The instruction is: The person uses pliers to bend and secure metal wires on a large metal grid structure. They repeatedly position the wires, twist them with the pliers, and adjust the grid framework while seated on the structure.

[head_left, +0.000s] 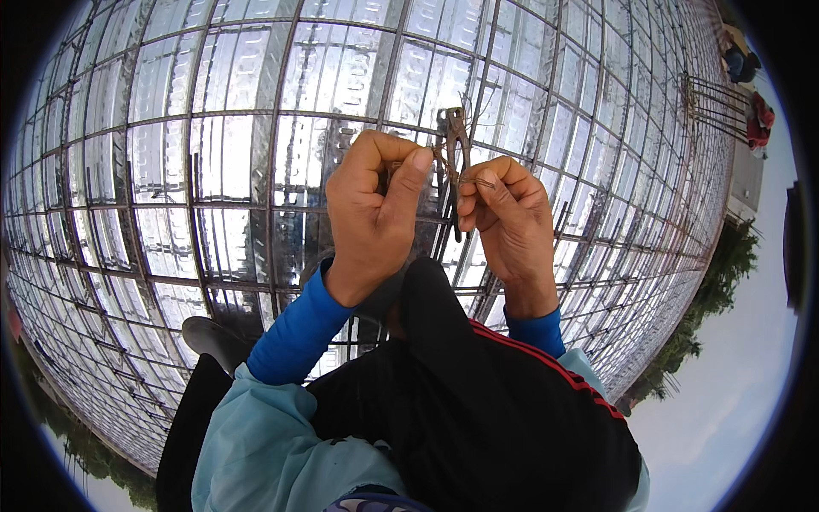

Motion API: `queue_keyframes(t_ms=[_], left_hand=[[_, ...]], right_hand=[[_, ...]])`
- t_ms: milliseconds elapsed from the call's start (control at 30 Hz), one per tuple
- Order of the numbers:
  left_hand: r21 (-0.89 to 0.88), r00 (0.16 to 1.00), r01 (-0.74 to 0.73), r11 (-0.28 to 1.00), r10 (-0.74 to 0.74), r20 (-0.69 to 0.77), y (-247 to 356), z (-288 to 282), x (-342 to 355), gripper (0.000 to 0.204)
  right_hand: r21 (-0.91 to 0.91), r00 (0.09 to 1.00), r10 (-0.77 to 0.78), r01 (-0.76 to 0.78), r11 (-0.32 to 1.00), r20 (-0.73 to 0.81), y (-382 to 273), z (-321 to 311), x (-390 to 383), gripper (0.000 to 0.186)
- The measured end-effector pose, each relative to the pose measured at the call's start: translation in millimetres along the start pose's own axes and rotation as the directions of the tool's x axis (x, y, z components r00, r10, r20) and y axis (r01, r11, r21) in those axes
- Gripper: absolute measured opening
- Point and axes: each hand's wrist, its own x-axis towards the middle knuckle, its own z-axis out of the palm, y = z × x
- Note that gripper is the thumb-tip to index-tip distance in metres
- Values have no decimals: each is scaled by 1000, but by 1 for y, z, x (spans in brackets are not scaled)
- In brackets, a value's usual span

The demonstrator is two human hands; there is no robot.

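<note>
My left hand (371, 205) is closed, thumb against the curled forefinger, with thin brown wire (450, 164) at its fingertips. Opposite it, my right hand (516, 213) pinches the short ends of the wire between thumb and fingers. Between the two hands is a pair of rusty pincers (456, 128), jaws pointing away from me and handles toward me. It lies over the steel bars, and neither hand appears to grip it. Loose wire strands (479, 109) stick out beside its jaws. My fingers partly hide the wire and the pincer handles.
A grid of steel reinforcing bars (277, 111) spreads over shiny ribbed metal sheets (235, 77). My dark boot (213, 341) rests on it at left. Bar ends (717, 102) project at the far right, near a person in red (759, 119). Trees (725, 264) stand beyond the edge.
</note>
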Motion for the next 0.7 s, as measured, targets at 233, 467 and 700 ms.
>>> queue_keyframes(t_ms=[233,467,700], left_hand=[[-605,932,347,717,-334,138,10,10,2,19],[12,979,-196,981,195,56,5,10,13,12],[262,959,-281,923,261,110,7,9,10,9]], right_hand=[[-126,966,-241,229,965,-90,10,18,-11,17],[-511,872,-483,380,771,-81,-25,19,-3,14],[-813,635,-694,569,124,339,-49,32,4,7]])
